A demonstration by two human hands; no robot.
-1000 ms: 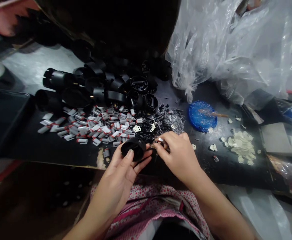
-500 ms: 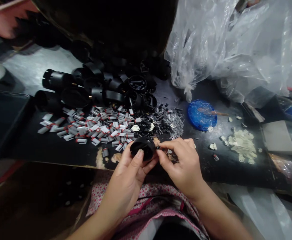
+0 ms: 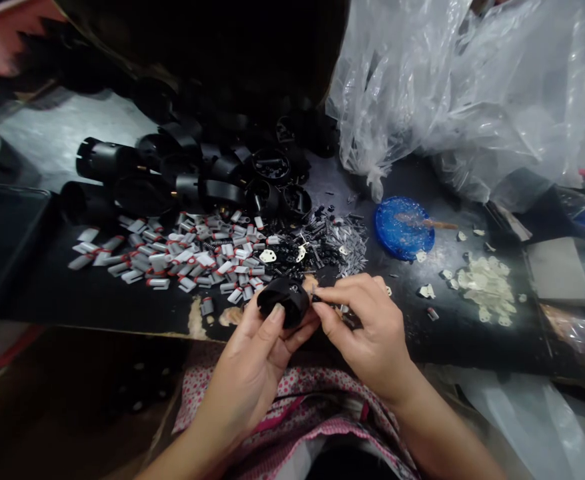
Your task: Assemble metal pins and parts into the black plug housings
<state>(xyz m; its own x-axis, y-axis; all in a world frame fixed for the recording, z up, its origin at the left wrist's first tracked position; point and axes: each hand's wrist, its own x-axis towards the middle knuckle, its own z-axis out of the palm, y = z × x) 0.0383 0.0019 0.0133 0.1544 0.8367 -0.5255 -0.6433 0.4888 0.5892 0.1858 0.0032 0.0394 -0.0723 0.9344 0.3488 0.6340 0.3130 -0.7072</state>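
Note:
My left hand holds a round black cup-shaped part, its thumb on the near rim and its fingers beneath. The cup's opening faces up toward me, and a small fitting shows inside it. At the cup's right side, my right hand pinches a small dark piece between thumb and forefinger; its exact shape is too small to tell. Just beyond the hands lie grey cylinders with red ends, small black parts and springs, and a heap of small grey pins.
More black cups are piled behind the cylinders. A blue round lid with a stick across it stands right of centre. Pale flat plates lie at the right, below hanging plastic bags. A dark tray sits at the left.
The black cup has tilted in my left hand, so more of its inside shows. My right fingers have shifted slightly at its side. The whole view has moved a little.

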